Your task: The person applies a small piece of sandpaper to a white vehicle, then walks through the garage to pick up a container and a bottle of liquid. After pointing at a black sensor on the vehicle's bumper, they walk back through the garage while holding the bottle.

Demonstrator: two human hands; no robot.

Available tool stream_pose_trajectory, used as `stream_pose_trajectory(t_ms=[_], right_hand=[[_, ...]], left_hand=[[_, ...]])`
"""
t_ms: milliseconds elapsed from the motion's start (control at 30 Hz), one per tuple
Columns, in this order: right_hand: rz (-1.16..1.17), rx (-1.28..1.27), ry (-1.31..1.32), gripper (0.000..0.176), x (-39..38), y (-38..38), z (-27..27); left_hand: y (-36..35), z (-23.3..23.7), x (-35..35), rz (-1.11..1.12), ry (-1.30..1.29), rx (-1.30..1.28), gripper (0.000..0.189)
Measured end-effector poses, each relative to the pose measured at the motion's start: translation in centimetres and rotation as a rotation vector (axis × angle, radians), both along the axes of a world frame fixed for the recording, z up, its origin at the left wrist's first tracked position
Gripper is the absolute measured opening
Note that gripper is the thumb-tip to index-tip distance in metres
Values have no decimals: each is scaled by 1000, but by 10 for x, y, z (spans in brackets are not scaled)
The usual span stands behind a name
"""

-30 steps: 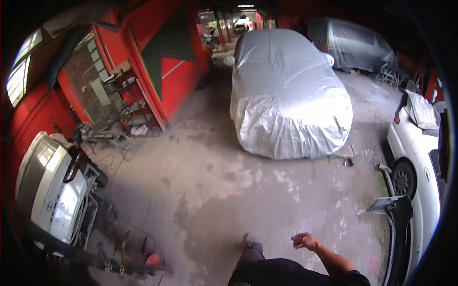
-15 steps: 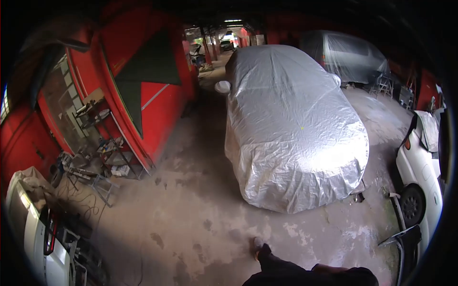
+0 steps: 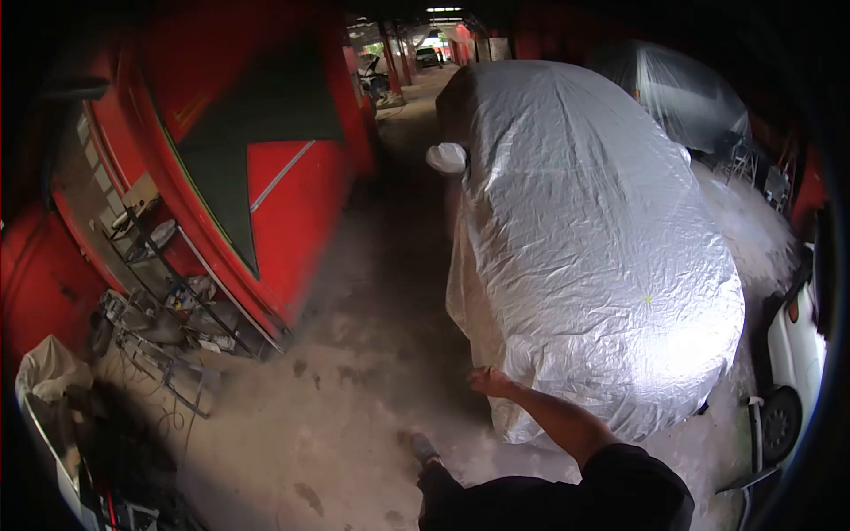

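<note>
My right hand (image 3: 490, 380) reaches in from the lower right, bare below a short black sleeve (image 3: 633, 478). Its fingers look loosely curled, and no object shows in them. In this view it overlaps the lower left front corner of a silver car cover (image 3: 584, 212), which drapes a whole car in wrinkled folds. One covered side mirror (image 3: 446, 158) sticks out on the left. My left hand is out of view. Below, my shod foot (image 3: 425, 448) steps on the stained concrete floor (image 3: 354, 416).
On the left, a metal rack (image 3: 168, 265) with tools and parts stands by a red and dark green wall (image 3: 297, 195). A white car (image 3: 792, 354) is at the right edge. Behind stands a vehicle under clear plastic (image 3: 682, 97). Loose car parts (image 3: 66, 425) lie lower left.
The covered car appears closer and further right as I step forward. My right hand and forearm have come into view in front of the cover, and my foot has shifted left.
</note>
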State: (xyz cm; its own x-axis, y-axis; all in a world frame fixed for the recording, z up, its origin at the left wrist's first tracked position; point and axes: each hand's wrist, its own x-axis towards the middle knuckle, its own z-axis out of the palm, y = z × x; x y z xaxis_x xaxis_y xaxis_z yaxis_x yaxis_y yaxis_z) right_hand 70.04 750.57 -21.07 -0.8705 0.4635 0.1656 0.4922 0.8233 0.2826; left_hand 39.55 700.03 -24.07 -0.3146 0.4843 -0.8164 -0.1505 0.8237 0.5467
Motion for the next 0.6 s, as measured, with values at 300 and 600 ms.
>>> stream_pose_trajectory(t_ms=[300, 600], right_hand=[[-184, -986, 73, 17, -52, 121, -95], [-1159, -1645, 46, 21, -89, 282, -105]], left_hand=[[332, -32, -255, -143, 54, 139, 37], [846, 22, -458, -325, 132, 504, 35]])
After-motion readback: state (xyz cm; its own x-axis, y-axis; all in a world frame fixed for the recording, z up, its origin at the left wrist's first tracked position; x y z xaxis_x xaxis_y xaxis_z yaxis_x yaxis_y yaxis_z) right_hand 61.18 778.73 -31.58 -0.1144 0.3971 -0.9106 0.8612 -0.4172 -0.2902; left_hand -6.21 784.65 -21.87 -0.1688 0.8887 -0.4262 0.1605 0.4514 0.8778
